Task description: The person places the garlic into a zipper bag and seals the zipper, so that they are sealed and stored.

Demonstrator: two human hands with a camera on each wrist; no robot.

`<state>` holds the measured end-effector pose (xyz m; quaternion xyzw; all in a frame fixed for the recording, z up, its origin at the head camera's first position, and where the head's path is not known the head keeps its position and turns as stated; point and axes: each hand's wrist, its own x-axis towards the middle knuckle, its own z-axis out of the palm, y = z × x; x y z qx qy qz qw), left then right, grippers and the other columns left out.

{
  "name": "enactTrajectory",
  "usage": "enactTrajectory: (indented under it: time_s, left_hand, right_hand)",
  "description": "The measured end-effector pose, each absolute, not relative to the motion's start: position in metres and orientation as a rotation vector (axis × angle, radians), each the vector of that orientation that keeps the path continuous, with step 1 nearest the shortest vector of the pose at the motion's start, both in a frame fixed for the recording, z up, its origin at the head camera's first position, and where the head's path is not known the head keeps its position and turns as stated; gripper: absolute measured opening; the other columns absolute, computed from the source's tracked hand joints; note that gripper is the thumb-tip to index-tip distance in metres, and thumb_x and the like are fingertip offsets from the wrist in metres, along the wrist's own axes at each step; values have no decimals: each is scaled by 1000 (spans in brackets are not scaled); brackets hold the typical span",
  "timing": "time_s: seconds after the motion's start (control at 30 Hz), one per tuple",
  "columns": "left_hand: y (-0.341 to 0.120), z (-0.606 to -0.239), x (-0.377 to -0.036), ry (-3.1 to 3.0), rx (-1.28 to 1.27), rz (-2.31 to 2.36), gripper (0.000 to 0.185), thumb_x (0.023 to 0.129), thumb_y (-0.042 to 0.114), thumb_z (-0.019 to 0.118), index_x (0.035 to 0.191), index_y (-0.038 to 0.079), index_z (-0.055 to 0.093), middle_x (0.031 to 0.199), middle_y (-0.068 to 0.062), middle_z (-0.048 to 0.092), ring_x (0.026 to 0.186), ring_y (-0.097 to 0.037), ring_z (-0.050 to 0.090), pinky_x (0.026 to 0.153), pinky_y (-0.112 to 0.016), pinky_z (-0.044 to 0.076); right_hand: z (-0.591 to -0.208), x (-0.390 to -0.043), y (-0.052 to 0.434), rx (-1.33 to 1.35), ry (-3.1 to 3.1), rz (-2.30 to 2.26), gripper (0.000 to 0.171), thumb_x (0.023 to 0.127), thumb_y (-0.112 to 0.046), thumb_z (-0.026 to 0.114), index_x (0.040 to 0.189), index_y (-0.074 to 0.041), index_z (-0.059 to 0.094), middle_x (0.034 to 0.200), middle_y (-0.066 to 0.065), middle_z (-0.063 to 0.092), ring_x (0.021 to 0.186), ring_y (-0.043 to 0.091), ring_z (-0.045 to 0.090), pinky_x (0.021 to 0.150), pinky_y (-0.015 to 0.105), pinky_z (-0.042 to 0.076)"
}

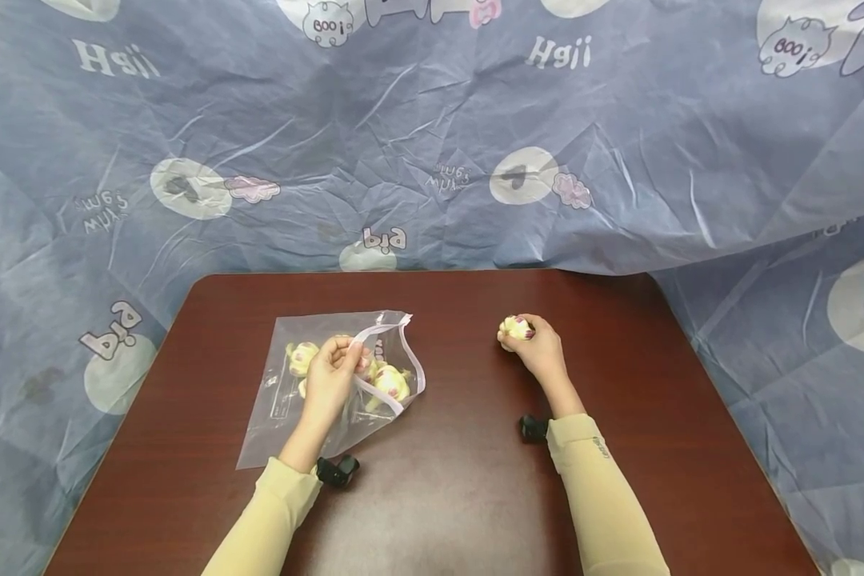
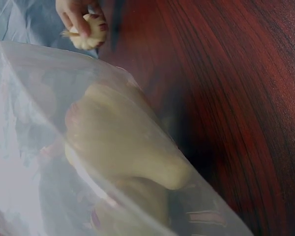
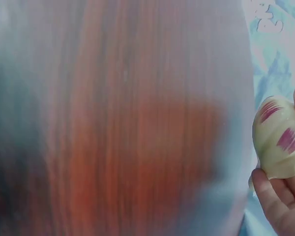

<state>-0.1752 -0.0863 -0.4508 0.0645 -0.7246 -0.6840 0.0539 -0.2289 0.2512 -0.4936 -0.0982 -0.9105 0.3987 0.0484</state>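
Observation:
A clear zip bag [image 1: 266, 400] lies at the left of the table, its white-edged mouth gaping to the right. Inside it are several pale yellow garlic bulbs [image 1: 392, 383] with purple marks; through the plastic one bulb [image 2: 113, 132] fills much of the left wrist view. My left hand [image 1: 327, 380] pinches the mouth's edge between thumb and fingers. Off to the right, my right hand [image 1: 542, 352] grips another garlic bulb [image 3: 280, 137], cream with purple streaks, apart from the bag. In the left wrist view that same bulb [image 2: 91, 32] shows at the top.
The dark red-brown wooden table [image 1: 461, 448] has rounded far corners. A grey-blue printed cloth [image 1: 418, 144] hangs behind it and down both sides. Black wrist cameras sit at the left cuff [image 1: 337, 472] and the right cuff [image 1: 533, 429].

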Motion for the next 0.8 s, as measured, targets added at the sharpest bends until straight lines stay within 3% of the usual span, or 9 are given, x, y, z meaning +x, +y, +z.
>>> enactTrajectory:
  time_s: [0.17,0.33,0.53,0.8]
  left_hand:
    - [-87,-451,-175,-2200,186,-2063,15,98,7,59,104,-7,60,87,-9,72,65,0,62,63,-13,55]
    - [-87,-452,-177,-2194,193,-2076,15,98,7,59,103,-7,60,88,-12,73,65,-1,62,62,-12,54]
    - [-88,-452,-177,-2207,191,-2070,14,97,7,59,103,-6,60,90,-15,73,65,-1,63,63,-13,55]
    - [-88,-453,-178,-2215,164,-2049,14,97,7,59,103,-6,61,90,-15,73,65,1,62,63,-13,55]
  right_hand:
    - [-485,-219,236,-234,-2735,1229,63,80,-32,81,132,-6,58,132,19,60,119,37,56,99,50,47]
    - [-477,-207,213,-141,-2717,1295,63,78,-32,83,132,-10,59,133,17,60,116,34,58,95,48,50]
    - [-467,-193,181,12,-2687,1380,62,76,-28,85,130,-13,61,129,12,64,98,26,59,81,38,52]
    - [-459,-180,144,220,-2632,1489,59,73,-19,87,127,-13,64,121,7,66,99,21,62,83,36,57]
